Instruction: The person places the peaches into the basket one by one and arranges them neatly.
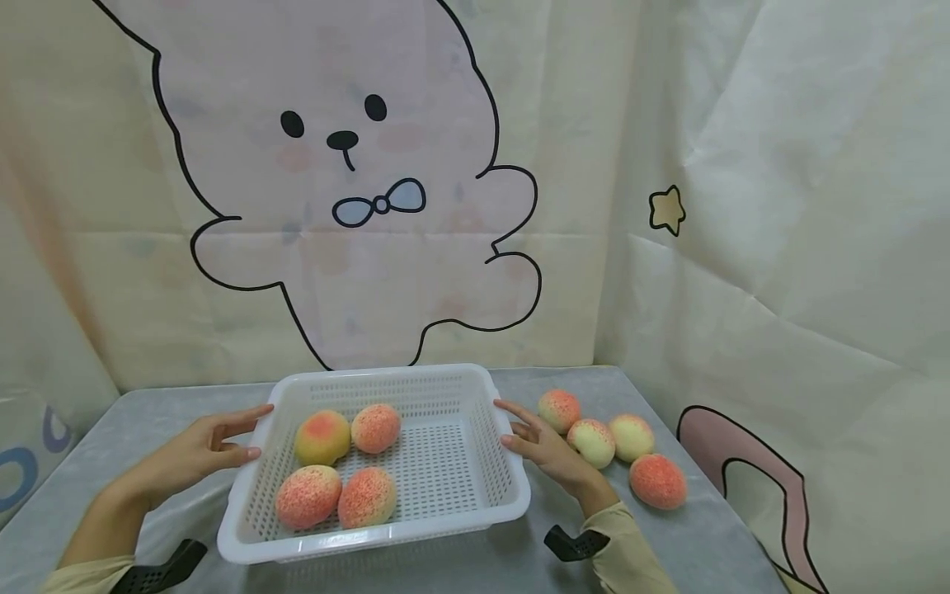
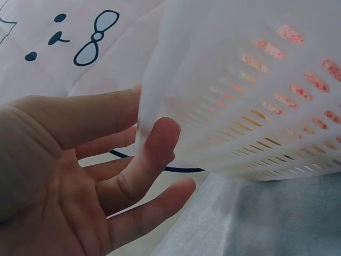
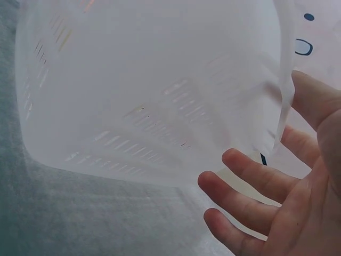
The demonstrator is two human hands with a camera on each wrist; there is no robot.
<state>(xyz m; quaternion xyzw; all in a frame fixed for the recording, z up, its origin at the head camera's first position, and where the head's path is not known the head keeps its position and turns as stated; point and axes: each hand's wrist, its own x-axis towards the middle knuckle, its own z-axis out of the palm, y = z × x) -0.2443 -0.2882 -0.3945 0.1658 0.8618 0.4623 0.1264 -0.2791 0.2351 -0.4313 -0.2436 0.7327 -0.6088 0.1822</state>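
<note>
Grey counter (image 1: 460, 569) set against a cream backdrop (image 1: 779, 165) printed with a rabbit drawing (image 1: 334, 206) and a small star (image 1: 666, 209). One white perforated basket (image 1: 445, 466) near the middle of the counter, slightly toward its front edge, standing flat between the two hands.

Left hand (image 1: 196, 450) at the basket's left wall, fingers straight and spread, fingertips at the rim near its far left corner; in the left wrist view the fingers (image 2: 154, 149) loose and extended against the slotted wall (image 2: 256, 106), not curled round it. Released, gripping nothing.

Right hand (image 1: 542, 445) at the basket's right wall, fingers likewise stretched out, tips at or just beside the rim; in the right wrist view the fingers (image 3: 250, 186) open beside the basket's corner (image 3: 160, 96), palm turned toward it. Also released, clasping nothing.

Eight peaches altogether. Four peaches inside the basket (image 1: 337, 470), grouped in its left half: two toward the far wall, two toward the near wall, each pair touching or nearly so. Four peaches loose on the counter (image 1: 612, 445), clustered toward the right edge, just behind and beside the right hand; three close together in a row, the fourth (image 1: 657, 481) a little nearer the front edge.

Two dark wrist mounts (image 1: 575, 543), one at each sleeve, low at the front edge.
</note>
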